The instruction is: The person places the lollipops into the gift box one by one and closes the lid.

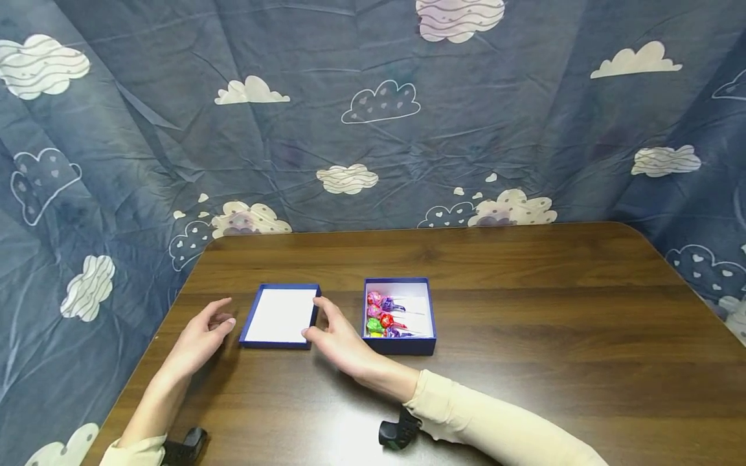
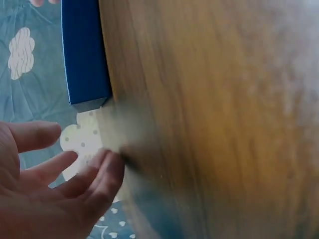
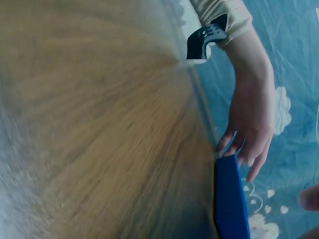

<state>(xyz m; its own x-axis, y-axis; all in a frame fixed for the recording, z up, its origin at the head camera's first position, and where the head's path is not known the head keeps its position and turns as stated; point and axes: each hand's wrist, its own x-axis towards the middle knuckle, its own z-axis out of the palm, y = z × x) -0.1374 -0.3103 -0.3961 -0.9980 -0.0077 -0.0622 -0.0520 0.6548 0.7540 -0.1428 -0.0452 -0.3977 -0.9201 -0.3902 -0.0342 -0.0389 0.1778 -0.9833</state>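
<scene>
A blue lid (image 1: 281, 316) with a white inside lies on the table, inner face up. My left hand (image 1: 198, 340) is just left of it, fingers loosely bent and holding nothing. In the left wrist view a gap separates that hand's fingers (image 2: 107, 179) from the lid's blue side (image 2: 85, 55). My right hand (image 1: 340, 340) is at the lid's right edge, thumb and forefinger spread; whether they touch it I cannot tell. Right of that hand stands an uncovered blue box (image 1: 402, 347) with several wrapped lollipops (image 1: 386, 318) inside, mostly along its left side.
The brown wooden table (image 1: 524, 362) stretches far to the right of the box. A dark blue cloth with clouds (image 1: 326, 149) hangs behind the table and at its sides. Black wrist mounts (image 1: 399, 432) sit at both cuffs, near the tabletop.
</scene>
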